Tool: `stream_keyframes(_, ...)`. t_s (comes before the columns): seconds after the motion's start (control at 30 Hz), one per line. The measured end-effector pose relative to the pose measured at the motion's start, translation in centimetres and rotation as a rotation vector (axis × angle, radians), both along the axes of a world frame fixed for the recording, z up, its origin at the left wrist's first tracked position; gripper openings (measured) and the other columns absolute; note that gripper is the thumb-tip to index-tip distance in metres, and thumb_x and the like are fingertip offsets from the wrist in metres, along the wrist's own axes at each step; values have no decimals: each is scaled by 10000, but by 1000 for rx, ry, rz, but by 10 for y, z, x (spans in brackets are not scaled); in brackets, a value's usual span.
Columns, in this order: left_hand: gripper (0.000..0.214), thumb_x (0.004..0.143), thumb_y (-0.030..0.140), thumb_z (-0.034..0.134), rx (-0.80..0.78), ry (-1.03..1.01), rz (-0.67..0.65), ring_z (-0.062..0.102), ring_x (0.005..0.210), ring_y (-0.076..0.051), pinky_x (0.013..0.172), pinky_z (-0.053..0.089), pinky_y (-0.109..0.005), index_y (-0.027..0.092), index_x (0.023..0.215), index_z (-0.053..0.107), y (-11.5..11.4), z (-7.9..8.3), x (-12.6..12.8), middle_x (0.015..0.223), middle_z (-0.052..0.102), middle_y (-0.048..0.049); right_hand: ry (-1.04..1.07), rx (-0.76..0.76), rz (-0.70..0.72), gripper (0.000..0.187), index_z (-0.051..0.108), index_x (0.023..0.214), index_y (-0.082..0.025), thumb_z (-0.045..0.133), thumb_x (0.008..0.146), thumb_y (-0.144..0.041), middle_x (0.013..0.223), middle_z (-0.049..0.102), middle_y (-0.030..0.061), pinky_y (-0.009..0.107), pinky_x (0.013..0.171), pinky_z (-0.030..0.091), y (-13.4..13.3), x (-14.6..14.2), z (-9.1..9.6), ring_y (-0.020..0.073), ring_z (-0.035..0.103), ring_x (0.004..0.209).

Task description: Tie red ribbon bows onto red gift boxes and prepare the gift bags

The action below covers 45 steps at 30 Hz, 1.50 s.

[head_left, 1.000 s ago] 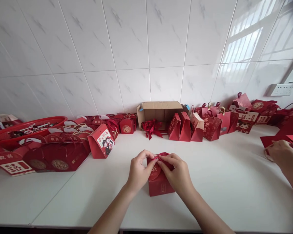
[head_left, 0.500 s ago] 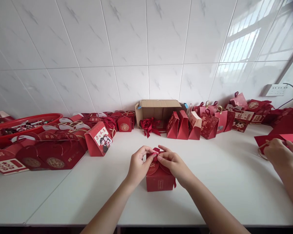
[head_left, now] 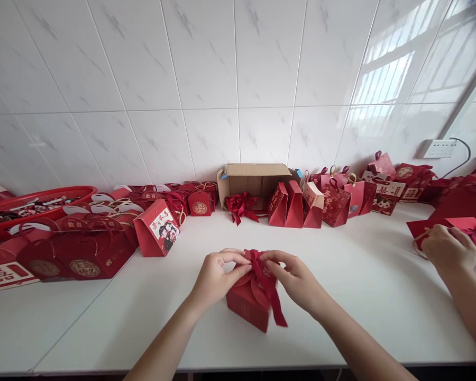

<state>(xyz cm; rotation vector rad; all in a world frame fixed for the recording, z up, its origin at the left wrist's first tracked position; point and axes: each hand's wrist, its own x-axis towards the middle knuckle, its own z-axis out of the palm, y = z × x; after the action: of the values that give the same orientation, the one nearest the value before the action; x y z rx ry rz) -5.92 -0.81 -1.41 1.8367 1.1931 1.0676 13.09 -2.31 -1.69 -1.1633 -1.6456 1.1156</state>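
A small red gift box stands on the white counter right in front of me, turned a little to the left. A red ribbon runs over its top and hangs down its right side. My left hand pinches the ribbon at the top left of the box. On the right, the fingers of my right hand pinch the same ribbon. Both hands are closed on it, fingertips nearly meeting above the box.
Rows of red gift boxes and bags line the tiled wall. An open cardboard box holds red bows. A red tray sits far left. Another person's hand handles a red box at the right.
The box has turned and tilted slightly left, and a ribbon tail now hangs down its right side. My hands have moved slightly apart at its top.
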Motion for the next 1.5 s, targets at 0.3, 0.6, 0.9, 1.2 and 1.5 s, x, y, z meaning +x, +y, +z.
stream_keyframes(0.3,92,811,269,629,77,264,-184,622,897,-196,857,468,-309,258,802,719,-10,31,-3,887,699,-10,-554,289,14,321,593,1106,-300,610,786,-304,720,669,-4,281,548,378,-28,25,31,183,550,593)
stream_keyframes(0.6,129,781,219,592,75,377,-175,642,792,-193,726,477,-265,247,762,716,-8,49,-2,831,699,0,-149,-22,229,306,601,1064,-207,612,800,-362,840,668,39,223,529,446,25,9,30,140,599,658)
stream_keyframes(0.9,169,748,204,570,90,526,-169,623,842,-213,729,457,-267,268,762,726,0,54,-18,806,700,0,-283,442,317,390,677,1096,-290,381,898,-132,861,522,34,274,700,480,11,17,11,123,533,731)
stream_keyframes(1.2,149,859,350,518,-46,481,-313,548,908,-186,783,449,-278,217,829,577,3,48,-16,934,573,-26,-376,528,389,496,691,1102,-345,376,875,-37,860,428,37,254,678,480,7,16,6,129,499,762)
stream_keyframes(1.5,295,945,437,386,-172,429,-499,468,1131,-177,979,398,-310,213,830,542,4,43,-13,1274,430,-34,-266,432,457,514,727,1040,-285,400,826,49,939,448,62,227,684,521,-3,20,6,129,522,851)
